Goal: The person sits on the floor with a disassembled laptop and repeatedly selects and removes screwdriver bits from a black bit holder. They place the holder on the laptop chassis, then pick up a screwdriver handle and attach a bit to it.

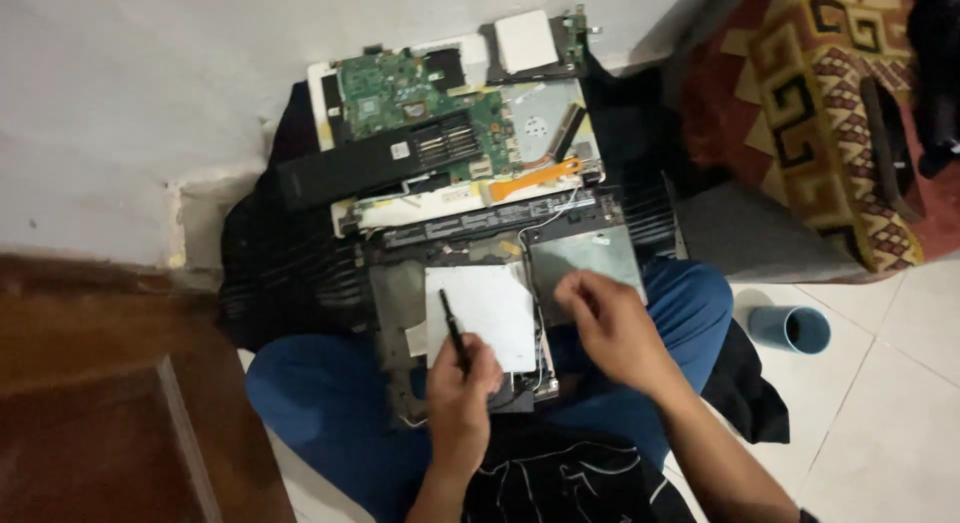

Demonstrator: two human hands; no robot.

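I sit cross-legged in blue trousers with an opened laptop base [400, 313] on my lap. My left hand [460, 398] is shut on a thin black screwdriver [453, 328] whose tip points up over a white panel [490, 308] in the base. With its fingers pinched together, my right hand [608, 323] rests on a grey metal plate [585, 253] at the base's right side; whether it holds something small I cannot tell. Beyond the base lies a green circuit board [420, 108] with an orange ribbon cable [530, 178] and a long black battery bar [345, 168].
A black cloth [270, 273] lies under the parts against a white wall. A blue cup [792, 328] stands on the white tiles at right. A patterned red-and-yellow rug [820, 113] lies at the upper right. Dark wooden furniture [90, 403] fills the lower left.
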